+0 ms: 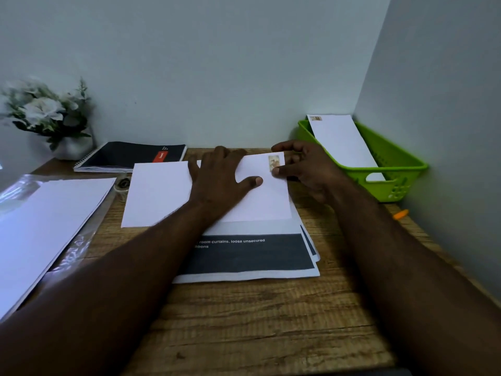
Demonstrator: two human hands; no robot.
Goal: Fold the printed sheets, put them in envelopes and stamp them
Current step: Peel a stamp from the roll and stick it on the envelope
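- Centrally, a white envelope [260,194] lay flat on the wooden desk [244,321], its near edge overlapping a stack of printed sheets [252,256] with a dark band of text.
- The left hand [217,180] rested palm-down on the envelope, fingers straight and spread, the thumb extended toward the right; it gripped nothing and pressed the envelope flat.
- A stamp [273,162] sat in the far right corner of the envelope.
- The right hand [306,169] was at that corner, thumb tip touching the stamp's near edge; the remaining fingers were loosely curled above the envelope's far edge. Whether the stamp was pinched or only pressed could not be determined.
- A second white sheet or envelope [157,194] lay just left of the first, partly under the left hand.
- A green plastic basket [398,169] stood at the far right against the wall, holding one stamped envelope [341,142] tilted against its rim.
- A large pile of white paper [46,226] lay at the left edge on clear plastic wrap [70,253].
- A tape roll [123,184] sat between this pile and the second sheet.
- A black spiral notebook [130,157] and a pot of white flowers [46,115] occupied the far left.
- A small orange object [400,214] lay near the right wall.
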